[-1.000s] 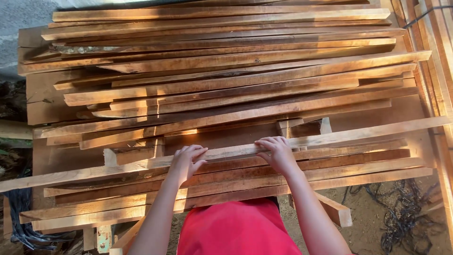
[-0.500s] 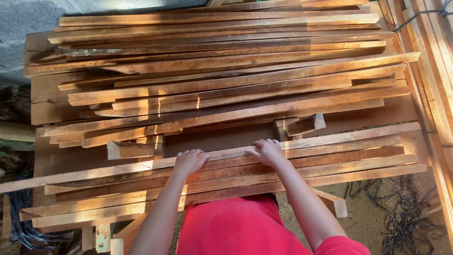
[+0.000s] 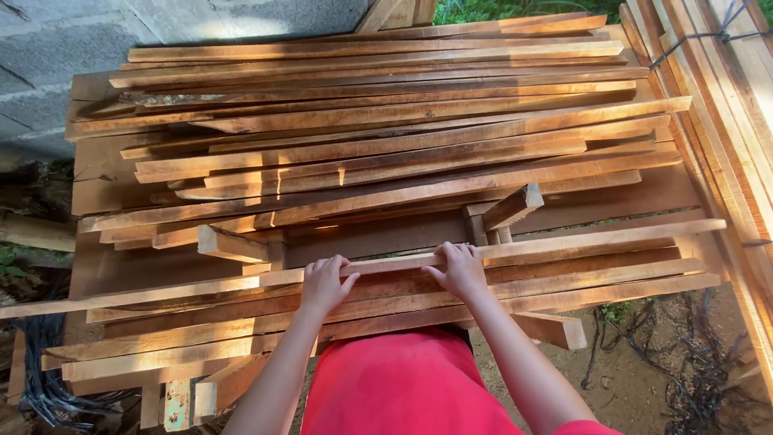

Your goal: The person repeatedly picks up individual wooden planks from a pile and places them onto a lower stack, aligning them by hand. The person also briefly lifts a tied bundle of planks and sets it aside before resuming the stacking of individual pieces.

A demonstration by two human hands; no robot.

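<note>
Two hands on one long wooden strip (image 3: pixel 564 240): left hand (image 3: pixel 326 282) and right hand (image 3: pixel 460 270), fingers curled over its far edge, clamped. Spaced wider along the strip than a second ago, grip apparently resettled. Beyond the knuckles, stacked slats (image 3: pixel 386 121); right of the right hand, short offcut block (image 3: pixel 512 206).

Long wooden strip (image 3: pixel 241 282) cut off at left edge

A long, thin wooden slat (image 3: pixel 564 240) lies nearly level across the near stack of reddish-brown strips. Its right end sits slightly higher and farther away than its left.
</note>
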